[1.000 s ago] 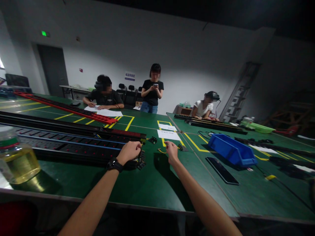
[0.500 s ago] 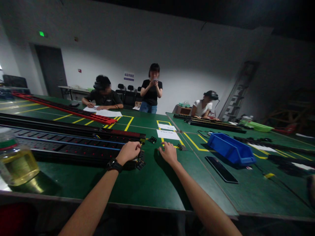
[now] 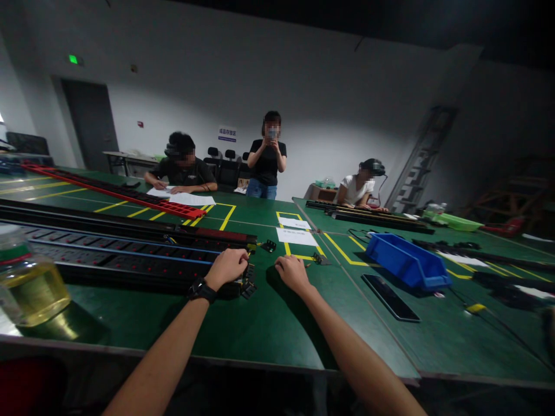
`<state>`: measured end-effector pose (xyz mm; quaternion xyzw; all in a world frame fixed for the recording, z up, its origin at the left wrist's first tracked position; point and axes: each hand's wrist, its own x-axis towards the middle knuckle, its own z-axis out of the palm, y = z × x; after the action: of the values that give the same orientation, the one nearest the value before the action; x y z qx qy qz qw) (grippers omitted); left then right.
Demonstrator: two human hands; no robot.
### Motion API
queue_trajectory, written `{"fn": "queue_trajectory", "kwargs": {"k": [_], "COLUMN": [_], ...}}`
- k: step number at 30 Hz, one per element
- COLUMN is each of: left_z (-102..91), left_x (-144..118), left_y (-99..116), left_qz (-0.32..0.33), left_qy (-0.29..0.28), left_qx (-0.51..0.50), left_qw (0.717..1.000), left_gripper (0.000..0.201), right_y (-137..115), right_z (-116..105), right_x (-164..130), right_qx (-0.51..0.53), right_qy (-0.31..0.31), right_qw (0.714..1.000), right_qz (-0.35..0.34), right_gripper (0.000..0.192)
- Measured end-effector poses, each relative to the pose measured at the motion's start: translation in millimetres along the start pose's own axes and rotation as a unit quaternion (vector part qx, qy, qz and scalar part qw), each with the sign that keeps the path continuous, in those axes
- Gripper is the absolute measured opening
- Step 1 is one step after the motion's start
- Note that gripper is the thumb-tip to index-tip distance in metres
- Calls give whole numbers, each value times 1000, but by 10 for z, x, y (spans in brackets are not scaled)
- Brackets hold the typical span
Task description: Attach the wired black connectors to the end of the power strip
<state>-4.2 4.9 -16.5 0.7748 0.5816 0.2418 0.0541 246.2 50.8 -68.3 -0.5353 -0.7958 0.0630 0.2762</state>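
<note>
At the centre of the frame, the left hand [image 3: 226,267] is seen curled into a loose fist, its grip closed over the near end of the long black power strip with blue and red stripes [image 3: 125,257], which runs off toward the left edge across the green tabletop [image 3: 269,323]. A black wristwatch [image 3: 202,289] is worn on that wrist. Just beside the knuckles, small black plastic clips [image 3: 248,287] are seen lying at the strip's end.

Slightly right of centre, the right hand [image 3: 291,271] is laid knuckles-up on the tabletop, fingers bent under; whether anything is pinched in its grip cannot be told. A thin yellow wire [image 3: 307,265] is glimpsed just beside its fingertips — contact cannot be judged.

Beyond the hands, two white paper sheets [image 3: 297,236] are framed by yellow tape lines, with another small black clip [image 3: 268,246] near them. To the right, a blue plastic bin [image 3: 405,262] is set near a flat black slab [image 3: 390,297]. At the lower left edge, a clear jar of yellow liquid [image 3: 26,278] is seen. In the upper middle — well apart from the hands — two people are seated at the far tabletops and a third is standing with hands raised.
</note>
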Motion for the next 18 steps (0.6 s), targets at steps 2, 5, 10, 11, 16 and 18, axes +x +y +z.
{"fn": "queue_trajectory", "kwargs": {"k": [2,5,10,11,16,18], "left_z": [1,7,8,6,3,9], "left_x": [2,3,1,1,4,6], "left_y": [-2,-10,-15,-13,-3,-7], "left_qz": [0,2,1,1,3,2], "left_qy": [0,-1,0,0,0,1], "left_qx": [0,-2,-1,0,2,0], "left_qw": [1000,1000,1000,1000,1000,1000], "left_gripper": [25,25,26,26,27,26], "right_y": [-16,-14,47,51,12,1], "right_z": [2,21,117,138,182,175], "right_x": [0,19,99,115,140,131], "right_qx": [3,26,237,288,511,569], "right_qy": [5,31,87,91,31,11], "right_qw": [1000,999,967,952,853,812], "right_qz": [-7,7,45,50,104,131], "right_gripper": [16,18,19,20,39,45]}}
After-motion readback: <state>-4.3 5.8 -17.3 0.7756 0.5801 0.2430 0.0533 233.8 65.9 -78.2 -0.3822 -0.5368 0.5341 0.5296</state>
